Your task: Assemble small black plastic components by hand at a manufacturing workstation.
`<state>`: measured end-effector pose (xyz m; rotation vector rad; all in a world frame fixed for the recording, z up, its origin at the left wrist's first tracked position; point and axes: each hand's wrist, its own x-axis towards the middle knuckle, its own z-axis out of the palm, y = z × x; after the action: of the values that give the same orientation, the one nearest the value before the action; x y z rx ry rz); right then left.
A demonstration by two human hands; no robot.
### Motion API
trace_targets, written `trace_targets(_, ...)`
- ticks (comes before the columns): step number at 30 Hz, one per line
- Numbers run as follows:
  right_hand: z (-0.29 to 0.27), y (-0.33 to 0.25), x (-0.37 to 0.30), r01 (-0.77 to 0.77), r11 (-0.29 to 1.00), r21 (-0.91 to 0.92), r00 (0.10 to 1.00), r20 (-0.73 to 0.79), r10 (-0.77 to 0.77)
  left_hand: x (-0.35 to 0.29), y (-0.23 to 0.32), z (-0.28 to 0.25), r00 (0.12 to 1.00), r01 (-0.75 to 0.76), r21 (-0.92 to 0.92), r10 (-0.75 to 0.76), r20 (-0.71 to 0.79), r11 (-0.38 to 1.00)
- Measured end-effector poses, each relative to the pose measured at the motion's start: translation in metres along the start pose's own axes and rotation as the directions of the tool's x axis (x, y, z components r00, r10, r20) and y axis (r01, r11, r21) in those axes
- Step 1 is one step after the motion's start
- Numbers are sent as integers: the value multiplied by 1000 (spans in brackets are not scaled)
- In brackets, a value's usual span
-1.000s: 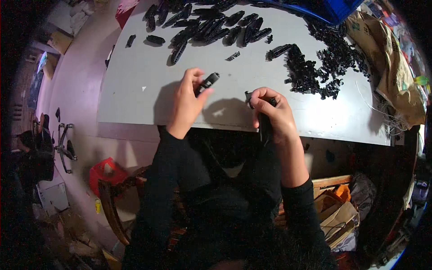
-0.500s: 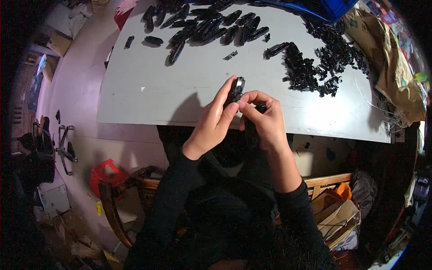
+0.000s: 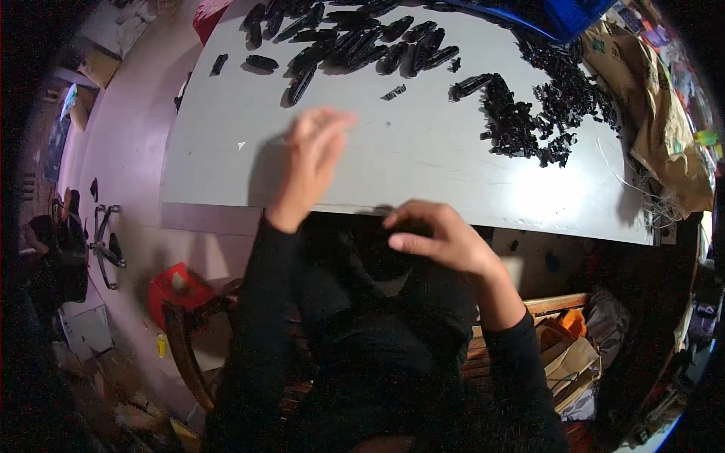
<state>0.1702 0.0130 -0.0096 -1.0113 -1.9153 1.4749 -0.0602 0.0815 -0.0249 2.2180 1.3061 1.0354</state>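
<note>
Blurred by motion, my left hand (image 3: 311,162) is over the left middle of the pale tabletop (image 3: 211,170). Its fingers look stretched out, but the smear hides whether anything is between them. My right hand (image 3: 445,240) is at the table's front edge, its thumb and fingers curved around a black plastic part (image 3: 384,211). Only the part's end stands out against the tabletop; the rest merges with my dark clothes. Beyond my left hand lies a pile of long black plastic parts (image 3: 355,45). A small dark strip (image 3: 393,92) lies apart from it.
A heap of small black pieces (image 3: 521,124) spreads over the table's right side. Behind it are a blue container (image 3: 555,19) and crumpled brown paper (image 3: 646,113). A red plastic stool (image 3: 177,291) and wooden chair (image 3: 185,355) stand lower left.
My hands were together on a black part and have come apart. The left has swung left and is blurred; the right has dropped slightly toward the table's front edge.
</note>
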Motion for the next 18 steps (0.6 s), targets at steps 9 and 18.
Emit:
trace_targets(9, -42, 26, 140, -386, 744, -546, 753, -652, -87, 47, -50, -5, 965, 262, 593, -194, -177, 761)
trace_targets(18, -40, 37, 111, -189, 885, -425, 896, -443, -21, 16, -30, -7, 861, 389, -554, -504, -64, 736)
